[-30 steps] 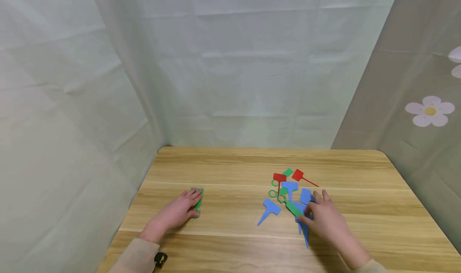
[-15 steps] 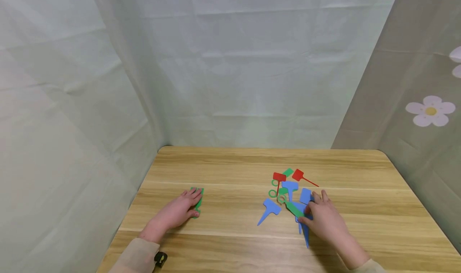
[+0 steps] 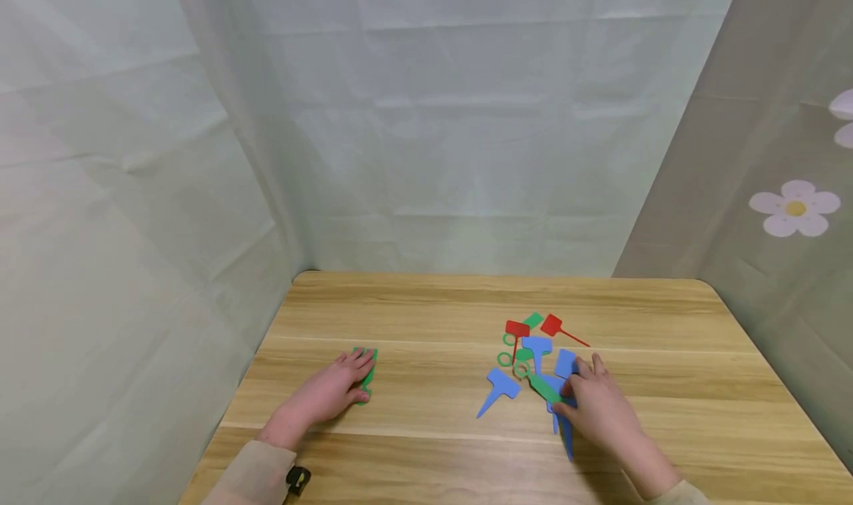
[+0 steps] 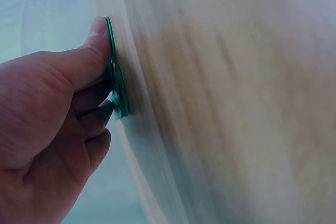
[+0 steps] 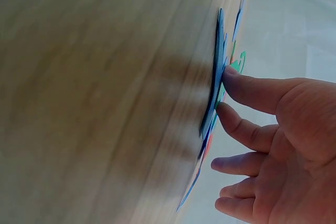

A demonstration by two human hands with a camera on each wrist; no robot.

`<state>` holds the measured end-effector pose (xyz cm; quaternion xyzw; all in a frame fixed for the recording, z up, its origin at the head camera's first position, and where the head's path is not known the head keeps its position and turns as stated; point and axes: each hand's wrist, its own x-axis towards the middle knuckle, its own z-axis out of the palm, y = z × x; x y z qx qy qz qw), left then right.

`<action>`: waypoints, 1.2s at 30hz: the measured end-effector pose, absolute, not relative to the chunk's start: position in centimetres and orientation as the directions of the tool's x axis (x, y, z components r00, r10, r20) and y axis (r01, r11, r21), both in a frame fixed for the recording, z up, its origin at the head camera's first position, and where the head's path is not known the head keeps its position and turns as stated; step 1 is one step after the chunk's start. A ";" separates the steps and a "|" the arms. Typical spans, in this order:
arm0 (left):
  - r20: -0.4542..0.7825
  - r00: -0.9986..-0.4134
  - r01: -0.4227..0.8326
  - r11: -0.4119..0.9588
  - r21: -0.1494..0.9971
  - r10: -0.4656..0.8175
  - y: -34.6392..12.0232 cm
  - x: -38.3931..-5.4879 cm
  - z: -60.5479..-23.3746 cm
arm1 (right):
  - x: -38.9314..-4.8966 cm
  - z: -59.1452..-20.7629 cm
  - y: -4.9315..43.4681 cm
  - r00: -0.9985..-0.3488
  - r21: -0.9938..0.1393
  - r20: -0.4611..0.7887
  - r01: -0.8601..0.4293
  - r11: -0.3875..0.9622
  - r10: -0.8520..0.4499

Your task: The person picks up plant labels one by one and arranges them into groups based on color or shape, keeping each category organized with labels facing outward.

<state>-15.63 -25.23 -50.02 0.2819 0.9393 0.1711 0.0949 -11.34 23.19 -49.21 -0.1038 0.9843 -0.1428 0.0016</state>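
Note:
On the left of the table, my left hand [image 3: 333, 386] rests with its fingers and thumb laid over flat green tags [image 4: 119, 90]. The hand covers most of them in the head view. At the right, my right hand [image 3: 603, 409] has thumb and index finger at the near end of a green ring-ended tag [image 3: 545, 388], pinching it. That tag lies across several blue T-shaped plant labels [image 3: 566, 435], partly hidden under the hand. The other fingers of this hand are spread in the right wrist view.
Beyond the right hand lie a red label [image 3: 517, 329], another red label [image 3: 552, 325] with a thin stem, and more green tags [image 3: 533, 320]. A separate blue label [image 3: 503, 383] sits left of the pile. Pale cloth walls [image 3: 466, 157] surround the wooden table [image 3: 426, 305].
My right fingers have shifted very slightly to the left at the green tag. The left hand and the labels stay where they were.

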 end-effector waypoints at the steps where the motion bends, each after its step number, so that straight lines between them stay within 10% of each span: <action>1: -0.083 -0.823 0.496 0.783 0.375 0.561 -25.2 -15.6 -50.0 | -11.3 -49.2 23.2 -0.978 -0.285 0.025 -0.205 0.936 -0.207; 36: -0.099 -0.826 0.484 0.787 0.382 0.555 -25.3 -15.8 -50.1 | -11.3 -49.4 23.3 -0.964 -0.299 0.045 -0.262 0.918 -0.260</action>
